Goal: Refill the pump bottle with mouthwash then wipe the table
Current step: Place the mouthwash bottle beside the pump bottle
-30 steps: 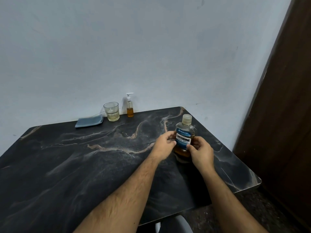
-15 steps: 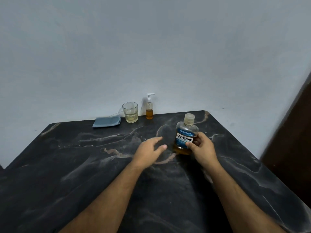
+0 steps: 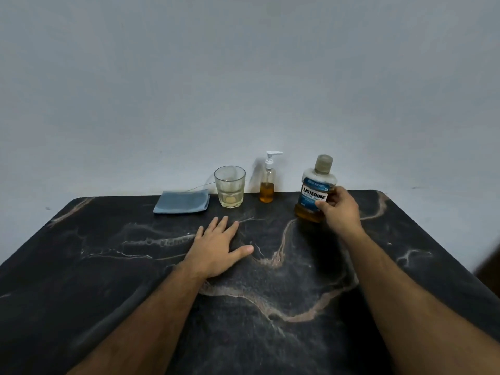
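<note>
- Landmark: the small clear pump bottle with a white pump head (image 3: 267, 185) stands upright at the back edge of the black marble-patterned desk with pale veins (image 3: 108, 280), against the pale grey wall (image 3: 243, 77). Amber liquid fills roughly its lower third.
- Right of the pump bottle: the clear plastic mouthwash bottle with a blue Listerine label and a pale cap (image 3: 315, 190), cap on, amber liquid in its lower part, tilted slightly. I cannot tell whether its base touches the desk.
- My right hand (image 3: 339, 209) holds this mouthwash bottle. The fingers (image 3: 326, 204) are curled over the label's right side, closed on the bottle body.
- My left hand (image 3: 219, 250) lies palm down on the desk, in front of the pump bottle and to its left. Its fingers (image 3: 220, 224) are spread flat and hold nothing; the thumb points toward the right.
- Just left of the pump bottle: a clear faceted drinking glass (image 3: 230, 186), upright, with a pale yellowish liquid in the bottom.
- Further left of the pump bottle, just beside the glass: a folded grey-blue cloth (image 3: 181, 203), flat on the desk at the back edge.
- Both forearms are bare and reach in from the near edge of the desk.
</note>
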`<state>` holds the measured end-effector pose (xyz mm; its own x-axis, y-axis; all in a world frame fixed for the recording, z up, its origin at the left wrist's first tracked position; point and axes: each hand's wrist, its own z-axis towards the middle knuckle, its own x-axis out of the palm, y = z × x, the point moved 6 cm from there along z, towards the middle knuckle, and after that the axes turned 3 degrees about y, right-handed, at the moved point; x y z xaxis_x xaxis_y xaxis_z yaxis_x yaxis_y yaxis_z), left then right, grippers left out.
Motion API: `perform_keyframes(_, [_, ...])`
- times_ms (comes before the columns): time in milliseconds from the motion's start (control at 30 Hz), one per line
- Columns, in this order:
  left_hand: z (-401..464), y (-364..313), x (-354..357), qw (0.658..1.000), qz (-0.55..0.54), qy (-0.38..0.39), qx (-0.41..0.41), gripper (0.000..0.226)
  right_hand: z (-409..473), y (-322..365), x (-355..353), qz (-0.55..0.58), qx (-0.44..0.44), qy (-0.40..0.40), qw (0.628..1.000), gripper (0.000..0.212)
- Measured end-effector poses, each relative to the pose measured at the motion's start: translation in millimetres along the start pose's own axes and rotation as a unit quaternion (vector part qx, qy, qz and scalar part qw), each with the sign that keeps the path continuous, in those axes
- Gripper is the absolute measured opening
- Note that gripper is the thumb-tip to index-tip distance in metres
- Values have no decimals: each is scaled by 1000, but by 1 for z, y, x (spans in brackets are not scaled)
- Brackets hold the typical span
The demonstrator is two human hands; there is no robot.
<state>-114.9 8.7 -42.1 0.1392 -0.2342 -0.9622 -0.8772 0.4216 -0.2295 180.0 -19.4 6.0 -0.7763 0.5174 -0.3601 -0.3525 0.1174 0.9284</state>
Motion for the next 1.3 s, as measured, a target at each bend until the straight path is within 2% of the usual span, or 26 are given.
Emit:
perform_keyframes(233, [11,5,10,999,7,-32,7,86,61,7,18,-31,-29,33,999,37])
perform_keyframes(500, [11,4,9,999,4,-43,5,85,97,0,22,-36,-22,113,993,41])
perform_keyframes(667, [11,4,9,999,3,-47,2,85,107,-4,24,-26,-13,148,989,43])
perform_keyframes(767, [10,4,8,999,1,-50,1,84,109,-8,26,17,-11,153,988,43])
perform_keyframes(967, [10,3,7,999,-8,-54,-1,84,98,-18,28,87,17,118,989,50])
perform_keyframes(1033, [10,4,7,998,-11,-56,-2,84,85,-19,22,64,24,42,997,52])
perform_keyframes(1100, [9,3,6,998,-13,-57,-1,84,60,-17,8,12,40,-78,996,47])
perform_keyframes(1167, [7,2,4,998,-23,-63,-2,81,27,-11,4,-15,26,-137,990,39])
perform_keyframes(1200, [7,2,3,997,-34,-70,-2,78,12,-8,7,-21,12,-133,991,36])
perform_keyframes(1300, [-4,4,-8,986,-112,-126,0,62,-41,4,32,-66,-33,-53,996,28])
